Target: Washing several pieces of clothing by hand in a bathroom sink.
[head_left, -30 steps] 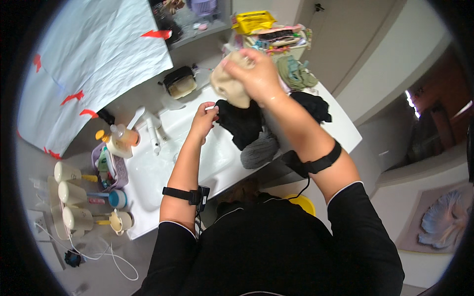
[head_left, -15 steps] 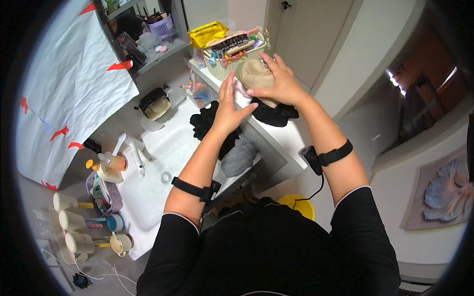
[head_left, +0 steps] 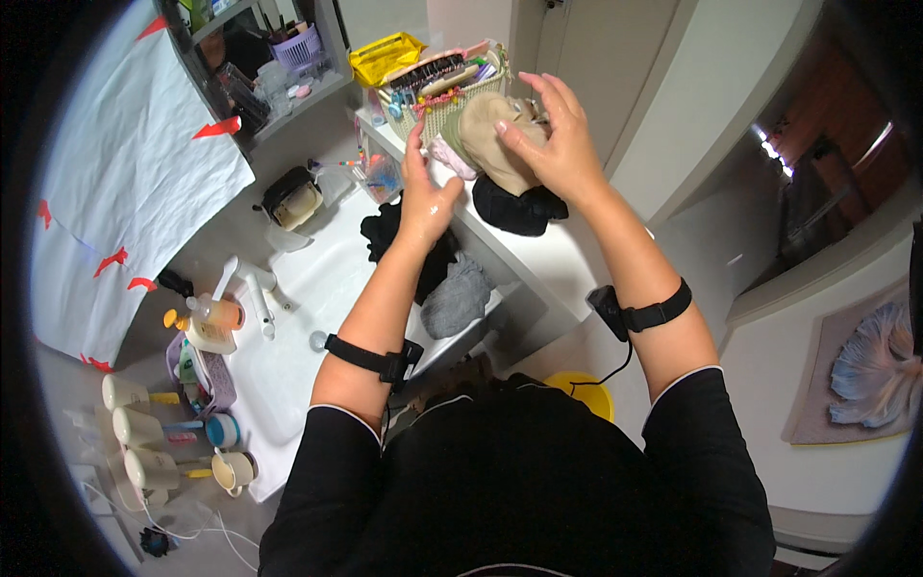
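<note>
My left hand (head_left: 427, 202) is wet and open over the sink's inner edge. Its fingers point away and its thumb is apart, with nothing in it. Against the beige bunched cloth (head_left: 495, 135) on the white counter, my right hand (head_left: 560, 149) has its thumb laid across the fabric and its fingers stretched out. Beside that cloth lie a small pink cloth (head_left: 452, 158) and a black cloth (head_left: 519, 207). Partly behind my left forearm, another black cloth (head_left: 383, 229) and a grey cloth (head_left: 457, 298) hang over the sink's rim.
A cream basket (head_left: 447, 117) with brushes and a yellow packet (head_left: 386, 58) stands behind the cloths. The white sink (head_left: 288, 385) has a faucet (head_left: 255, 288) and pump bottles (head_left: 212, 322) on its left. Several cups hang at lower left. A yellow bucket (head_left: 588, 396) is on the floor.
My left hand has drawn slightly away from the beige cloth. My right thumb has moved up onto it, and the cloth looks more spread out.
</note>
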Motion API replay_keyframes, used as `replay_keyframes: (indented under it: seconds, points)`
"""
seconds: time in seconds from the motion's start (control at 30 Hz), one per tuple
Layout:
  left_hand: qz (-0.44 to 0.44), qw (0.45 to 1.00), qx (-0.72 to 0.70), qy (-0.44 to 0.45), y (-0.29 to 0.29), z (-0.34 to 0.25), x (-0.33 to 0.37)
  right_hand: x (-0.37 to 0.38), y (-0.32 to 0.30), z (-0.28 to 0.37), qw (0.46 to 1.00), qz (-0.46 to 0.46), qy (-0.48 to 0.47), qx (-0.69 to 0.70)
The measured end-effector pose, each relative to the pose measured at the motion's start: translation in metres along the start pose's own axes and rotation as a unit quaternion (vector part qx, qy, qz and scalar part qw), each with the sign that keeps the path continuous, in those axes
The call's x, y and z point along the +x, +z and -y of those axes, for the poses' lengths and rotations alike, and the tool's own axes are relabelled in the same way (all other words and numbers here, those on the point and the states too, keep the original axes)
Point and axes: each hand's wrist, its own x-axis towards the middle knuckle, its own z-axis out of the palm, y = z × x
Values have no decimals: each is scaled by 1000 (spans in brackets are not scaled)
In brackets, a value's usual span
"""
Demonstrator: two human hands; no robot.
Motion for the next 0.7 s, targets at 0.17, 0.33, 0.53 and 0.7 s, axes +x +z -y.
replay_keyframes:
  seconds: [0.17, 0.33, 0.53, 0.7]
  points:
    - [-88, 989, 40, -110, -28, 39, -9, 4, 22, 47, 991, -34, -131, 12]
    - [-83, 973, 43, -209, -71, 92, -51, -20, 80, 91, 988, 19, -143, -51]
    - [-17, 938, 72, -338, -82, 86, -108, -30, 86, 76, 968, 70, -118, -212]
    - [20, 939, 71, -334, -88, 105, -127, -45, 108, 104, 968, 71, -182, -157]
